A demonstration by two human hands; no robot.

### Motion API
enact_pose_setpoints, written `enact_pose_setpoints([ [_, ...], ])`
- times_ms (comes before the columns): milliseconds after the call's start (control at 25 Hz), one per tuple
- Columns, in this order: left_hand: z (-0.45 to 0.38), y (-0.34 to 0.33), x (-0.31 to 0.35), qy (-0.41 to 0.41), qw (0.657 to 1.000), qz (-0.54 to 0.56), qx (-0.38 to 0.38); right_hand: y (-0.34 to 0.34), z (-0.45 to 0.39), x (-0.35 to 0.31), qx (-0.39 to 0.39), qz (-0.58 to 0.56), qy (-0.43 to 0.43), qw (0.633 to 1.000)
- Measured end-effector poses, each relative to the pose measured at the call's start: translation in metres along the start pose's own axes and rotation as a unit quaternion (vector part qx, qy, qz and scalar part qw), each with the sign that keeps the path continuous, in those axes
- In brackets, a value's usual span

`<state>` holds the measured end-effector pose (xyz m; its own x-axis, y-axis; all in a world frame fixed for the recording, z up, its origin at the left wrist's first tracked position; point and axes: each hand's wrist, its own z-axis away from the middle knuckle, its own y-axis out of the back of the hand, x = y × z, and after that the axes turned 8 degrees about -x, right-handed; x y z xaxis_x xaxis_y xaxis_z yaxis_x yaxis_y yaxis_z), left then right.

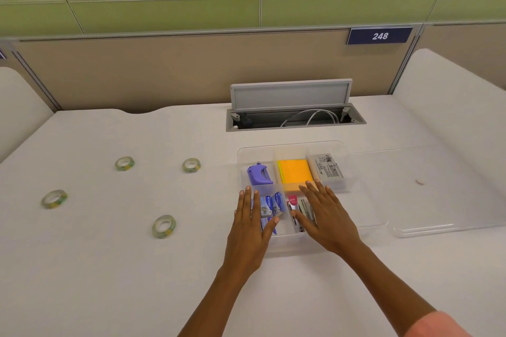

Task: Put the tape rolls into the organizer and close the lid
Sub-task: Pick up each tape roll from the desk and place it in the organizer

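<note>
Several clear tape rolls with green-yellow cores lie flat on the white desk, left of the organizer: one far left (54, 199), one at the back left (124, 163), one further right (191, 165), one nearest me (163, 226). The clear plastic organizer (364, 191) stands open at centre right, its clear lid (438, 194) lying flat to its right. My left hand (250, 229) hovers flat over the organizer's front left compartment, fingers spread. My right hand (325, 216) is flat over the front middle compartments, holding nothing.
The organizer holds a purple tool (258, 173), orange sticky notes (294, 172), a grey packet (328, 169), blue staple boxes (269, 206) and a pink-topped stapler (293, 201). An open cable hatch (294, 116) sits behind it. Partition walls close off the back.
</note>
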<state>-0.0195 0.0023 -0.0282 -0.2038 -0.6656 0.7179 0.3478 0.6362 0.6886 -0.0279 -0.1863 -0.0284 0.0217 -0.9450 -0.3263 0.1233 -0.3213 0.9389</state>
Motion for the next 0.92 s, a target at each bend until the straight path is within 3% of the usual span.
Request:
enact_pose_setpoints([
  [160,0.005,0.012,-0.012,-0.016,0.999,0.039,0.024,0.006,0.002,-0.005,0.007,-0.037,0.004,0.999],
  [320,0.028,0.048,-0.055,-0.029,0.990,0.033,0.135,0.011,0.000,-0.039,0.053,-0.079,0.040,0.995],
  [520,0.065,0.098,-0.132,0.100,0.965,0.022,0.242,-0.005,-0.013,-0.118,0.067,-0.140,0.138,0.978],
  [640,0.081,0.108,-0.160,0.151,0.961,0.006,0.233,-0.027,-0.025,-0.160,0.037,-0.154,0.180,0.971],
  [920,0.082,0.099,-0.178,0.159,0.965,-0.047,0.202,-0.073,-0.052,-0.209,-0.056,-0.155,0.179,0.970],
])
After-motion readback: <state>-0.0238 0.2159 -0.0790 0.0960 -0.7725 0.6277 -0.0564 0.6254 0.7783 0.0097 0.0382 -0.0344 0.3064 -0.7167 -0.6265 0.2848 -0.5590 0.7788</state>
